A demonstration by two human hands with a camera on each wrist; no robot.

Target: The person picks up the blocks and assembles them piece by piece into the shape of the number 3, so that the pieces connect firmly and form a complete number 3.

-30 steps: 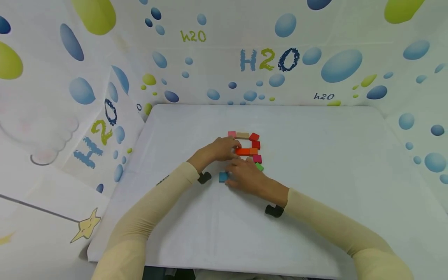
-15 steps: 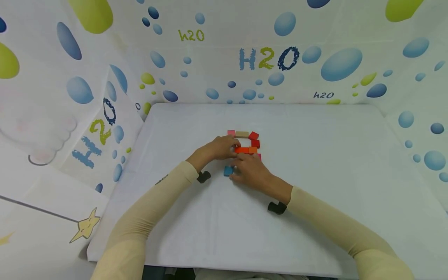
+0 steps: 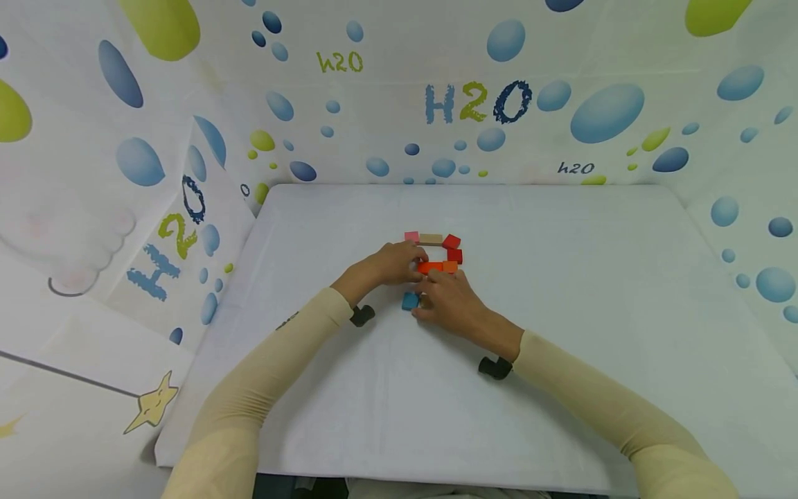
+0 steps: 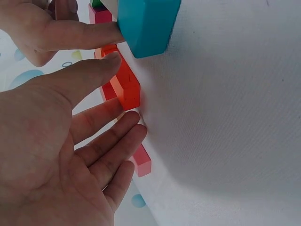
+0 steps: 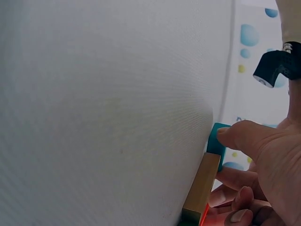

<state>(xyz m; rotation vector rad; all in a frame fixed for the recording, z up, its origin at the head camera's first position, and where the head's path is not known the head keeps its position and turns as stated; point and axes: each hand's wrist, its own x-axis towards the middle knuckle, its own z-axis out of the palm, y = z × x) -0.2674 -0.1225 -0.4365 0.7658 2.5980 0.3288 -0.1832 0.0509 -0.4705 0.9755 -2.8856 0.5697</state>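
My left hand (image 3: 399, 263) pinches the end of an orange block (image 4: 126, 84) between thumb and index finger, its other fingers loosely spread. Just nearer to me, my right hand (image 3: 450, 301) pinches a blue block (image 3: 409, 301), the thumb on one side and the index finger on the other. In the right wrist view, the blue block meets the end of a wooden block (image 5: 202, 183). A lighter orange block (image 3: 450, 267) adjoins the orange one. The right hand covers the blocks beneath it in the head view.
Beyond the hands, a pink block (image 3: 411, 236), a tan block (image 3: 430, 239) and two red blocks form a curved line on the white table (image 3: 592, 291). A patterned backdrop (image 3: 386, 104) stands behind the table. Black wrist cameras hang from both wrists.
My right hand has slid slightly away from me and to the right, bringing the blue block along. The green and crimson blocks are now hidden under it. The left hand has stayed put.
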